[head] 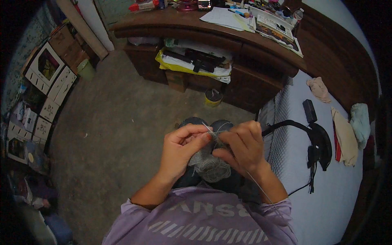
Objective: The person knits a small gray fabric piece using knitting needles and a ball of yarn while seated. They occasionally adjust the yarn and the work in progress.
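Observation:
My left hand [180, 148] pinches a small piece of grey knitting [215, 133] between thumb and fingers. A thin, pale needle tip [205, 125] pokes up beside that thumb. Close against it, my right hand [246, 141] has its fingers bent around the other side of the work, which they partly hide. From under the right palm a long thin knitting needle [265, 193] slants down past the forearm. Below both hands, a loose ball of grey yarn [213, 169] rests on my lap between the thighs.
Ahead stands a dark wooden desk [190, 23] with papers [225, 18] on top. A round tin [213, 97] sits on the floor by it. To my right, a bed [330, 199] holds a black strap-like device [320, 145] and folded cloths [344, 136]. White cabinets [49, 108] line the left.

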The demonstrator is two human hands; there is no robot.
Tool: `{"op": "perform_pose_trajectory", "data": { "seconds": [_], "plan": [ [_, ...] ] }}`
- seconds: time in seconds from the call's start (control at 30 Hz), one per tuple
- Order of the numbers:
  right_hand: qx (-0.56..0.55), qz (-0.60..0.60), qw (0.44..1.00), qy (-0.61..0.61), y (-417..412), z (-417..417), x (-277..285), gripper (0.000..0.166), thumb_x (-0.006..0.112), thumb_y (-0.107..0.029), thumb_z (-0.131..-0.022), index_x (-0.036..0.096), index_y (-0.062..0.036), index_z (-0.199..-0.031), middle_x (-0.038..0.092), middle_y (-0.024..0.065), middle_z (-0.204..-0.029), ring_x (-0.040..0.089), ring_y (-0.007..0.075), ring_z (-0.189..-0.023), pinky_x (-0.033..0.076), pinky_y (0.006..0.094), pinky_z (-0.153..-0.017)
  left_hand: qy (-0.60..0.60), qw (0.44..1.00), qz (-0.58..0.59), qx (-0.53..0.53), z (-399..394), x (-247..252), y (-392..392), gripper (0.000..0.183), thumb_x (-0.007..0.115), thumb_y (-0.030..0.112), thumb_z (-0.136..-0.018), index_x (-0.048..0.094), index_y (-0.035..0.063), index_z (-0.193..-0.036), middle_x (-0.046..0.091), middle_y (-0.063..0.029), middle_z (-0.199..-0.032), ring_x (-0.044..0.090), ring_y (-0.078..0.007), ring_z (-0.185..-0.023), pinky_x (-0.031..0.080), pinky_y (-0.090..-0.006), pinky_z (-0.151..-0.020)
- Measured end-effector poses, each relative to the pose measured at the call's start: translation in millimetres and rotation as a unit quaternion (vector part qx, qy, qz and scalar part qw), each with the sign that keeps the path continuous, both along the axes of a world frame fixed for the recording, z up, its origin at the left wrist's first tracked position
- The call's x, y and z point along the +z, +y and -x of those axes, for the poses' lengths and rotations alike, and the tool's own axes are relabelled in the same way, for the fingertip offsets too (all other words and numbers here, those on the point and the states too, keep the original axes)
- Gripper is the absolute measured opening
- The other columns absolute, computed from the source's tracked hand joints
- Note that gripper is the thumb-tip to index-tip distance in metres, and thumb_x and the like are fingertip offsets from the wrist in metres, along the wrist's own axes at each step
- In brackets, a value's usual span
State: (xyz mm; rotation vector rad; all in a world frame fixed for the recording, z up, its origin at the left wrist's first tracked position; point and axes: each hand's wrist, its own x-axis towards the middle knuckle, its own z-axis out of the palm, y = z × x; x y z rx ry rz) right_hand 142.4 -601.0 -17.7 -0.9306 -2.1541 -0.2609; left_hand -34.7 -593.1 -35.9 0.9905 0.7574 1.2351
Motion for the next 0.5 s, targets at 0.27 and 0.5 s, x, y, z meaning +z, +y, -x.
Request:
{"op": "perform_pose_trajectory", "data": {
  "seconds": [0.27, 0.5],
  "plan": [
    [0.163, 0.205, 0.957, 0.125, 20, 8, 8, 0.070, 0.081, -0.044, -0.056, 0.050, -0.0059, -0.106, 0.055, 0.0108, -0.096, 0.052, 0.0290, -0.087, 0.040, 0.0372, -0.079, 0.091, 0.992, -0.061, -0.056, 0, -2, -2, 0.011, 0.065, 0.000, -0.080, 0.066, -0.0025, -0.090, 0.058, -0.0001, -0.082, 0.054, -0.0052, -0.075, 0.041, -0.0182, -0.064],
    [0.090, 0.127, 0.988, 0.017, 7, -9, 8, 0.064, 0.079, -0.045, -0.058, 0.051, -0.0070, -0.100, 0.053, 0.0093, -0.094, 0.050, 0.0258, -0.081, 0.036, 0.0364, -0.066, 0.069, 0.995, -0.072, -0.003, 6, -3, -1, 0.011, 0.066, 0.001, -0.080, 0.066, -0.0018, -0.090, 0.057, 0.0006, -0.081, 0.051, -0.0035, -0.069, 0.038, -0.0172, -0.060]
  ]
}}
